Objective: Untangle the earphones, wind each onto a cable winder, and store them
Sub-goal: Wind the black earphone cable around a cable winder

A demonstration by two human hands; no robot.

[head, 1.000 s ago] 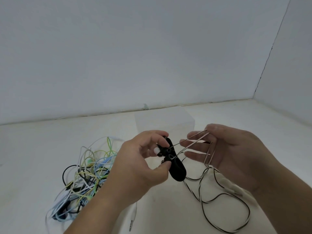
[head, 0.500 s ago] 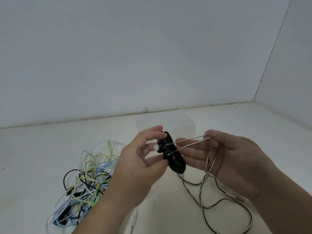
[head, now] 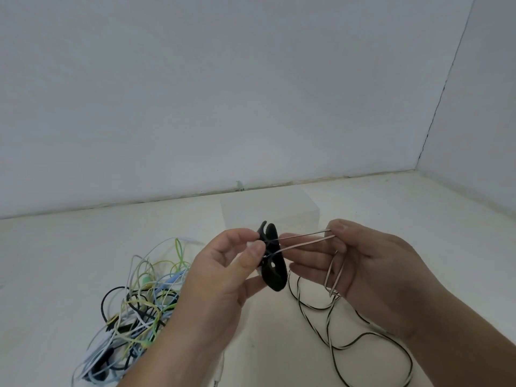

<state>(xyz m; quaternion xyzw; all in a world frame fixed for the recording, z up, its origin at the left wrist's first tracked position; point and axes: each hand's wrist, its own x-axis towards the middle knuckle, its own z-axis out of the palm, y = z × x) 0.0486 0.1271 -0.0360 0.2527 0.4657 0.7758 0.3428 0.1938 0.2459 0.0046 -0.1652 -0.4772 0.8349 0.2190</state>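
Head view: the left hand (head: pixel 223 275) pinches the black cable winder (head: pixel 275 275), and the right hand (head: pixel 371 272) pinches the earphone cable (head: pixel 304 240) taut beside it. Slack trails across the table (head: pixel 405 219). Overtight pulling could slip the cable off the winder, and trailing loops might knot.

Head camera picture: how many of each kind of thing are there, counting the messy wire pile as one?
Black oval plastic cable winder: 1
Black-and-white flat earphone cable: 1
Tangled pile of coloured earphone cables: 1
Translucent plastic box: 1
Hands: 2 (left hand, right hand)
Total: 6
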